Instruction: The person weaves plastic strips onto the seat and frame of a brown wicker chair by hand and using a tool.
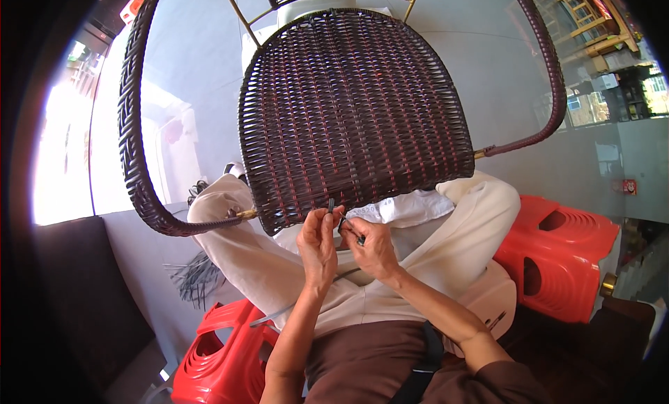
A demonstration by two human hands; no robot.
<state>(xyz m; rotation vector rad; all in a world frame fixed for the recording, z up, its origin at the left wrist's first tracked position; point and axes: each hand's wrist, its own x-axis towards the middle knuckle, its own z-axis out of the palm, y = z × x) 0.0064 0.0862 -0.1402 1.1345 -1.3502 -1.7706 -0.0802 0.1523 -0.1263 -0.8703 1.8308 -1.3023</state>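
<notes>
**Head view: both hands on a dark strand at the edge of a woven chair seat**

Head view, looking down on a dark brown woven seat panel (355, 118) filling the centre and tipped toward 12 o'clock, its near edge resting over the lap in pale trousers (258, 264). Near 6 o'clock of that panel, at its lower edge, the left hand (318, 247): thumb and forefinger pinched together on a short upright end of dark weaving strand (331, 206), just touching the weave. Just beside it toward 3 o'clock, the right hand (374, 249): fingers curled shut around a small dark tool (359, 239), only its tip showing, so kind not certain. Hands close together, nearly touching. A longer grey strand (279, 313) trailing from below the hands toward 7 o'clock across the lap.

Wrapped chair frame (136, 160) curving round the panel from 9 o'clock up to 11 o'clock, and again on the 3 o'clock side. Bare brass-coloured rod ends at 8 o'clock and 3 o'clock of the panel. White cloth (404, 209) under the panel edge, at 3 o'clock from the hands. Loose bundle of grey strands (195, 275) on the floor toward 8 o'clock. Red plastic stools: one (216, 355) at 7 o'clock, another (557, 257) at 4 o'clock.
</notes>
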